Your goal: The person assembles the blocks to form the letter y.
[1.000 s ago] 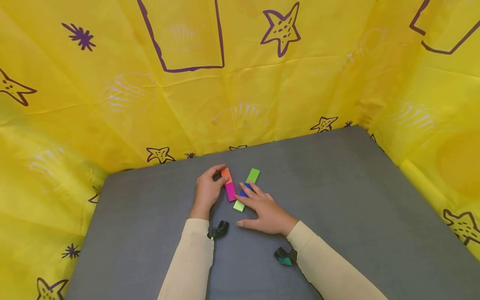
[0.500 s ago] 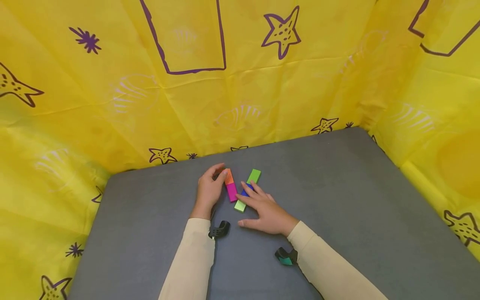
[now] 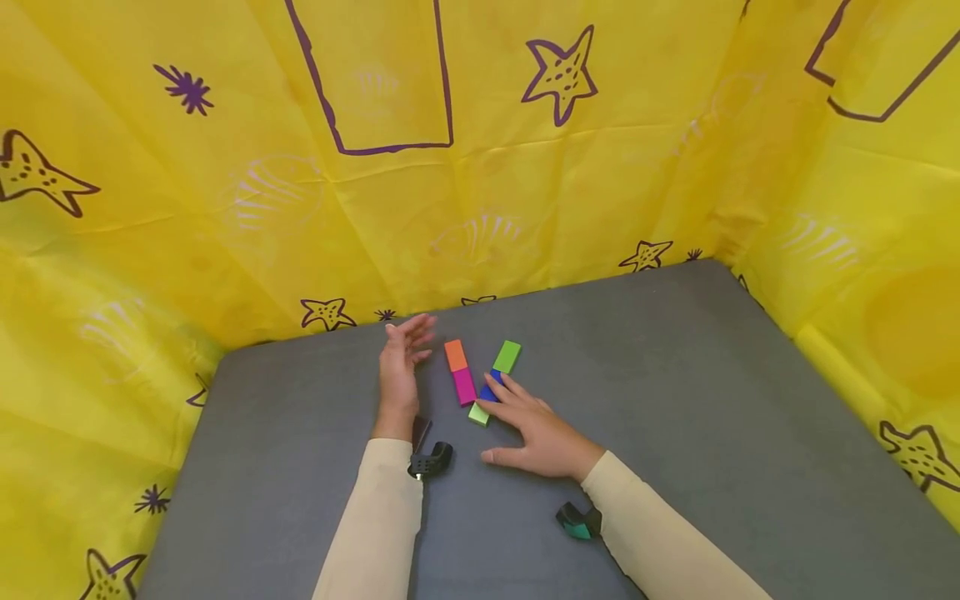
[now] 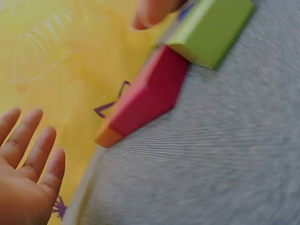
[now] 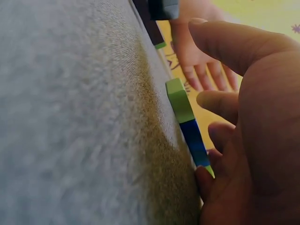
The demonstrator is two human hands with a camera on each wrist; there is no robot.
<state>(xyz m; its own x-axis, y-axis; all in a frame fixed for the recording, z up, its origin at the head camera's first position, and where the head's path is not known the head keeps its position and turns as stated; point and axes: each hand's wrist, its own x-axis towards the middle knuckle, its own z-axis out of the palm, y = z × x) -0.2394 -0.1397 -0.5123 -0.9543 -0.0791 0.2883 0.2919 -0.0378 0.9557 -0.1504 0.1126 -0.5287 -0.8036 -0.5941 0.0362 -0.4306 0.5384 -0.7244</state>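
Observation:
On the grey table, an orange block [image 3: 455,356] and a magenta block [image 3: 465,387] lie end to end. To their right slants a row of a green block [image 3: 507,357], a blue block [image 3: 489,390] and a light green block [image 3: 478,415]; the two rows nearly meet at the near end, like a V. My left hand [image 3: 399,371] is left of the orange block, apart from it, fingers extended and holding nothing. My right hand [image 3: 543,437] spreads its fingers over the slanted row, fingertips at the blue block [image 5: 193,140], which they partly hide in the head view.
A yellow cloth [image 3: 480,183] with purple starfish drawings hangs behind the table [image 3: 675,400] and along both sides. Black wrist cameras sit at the left cuff [image 3: 431,460] and the right cuff [image 3: 579,521].
My left hand has let go of the orange block and moved left, its fingers straightening. The orange and magenta row shifted slightly. My right hand stays over the slanted row.

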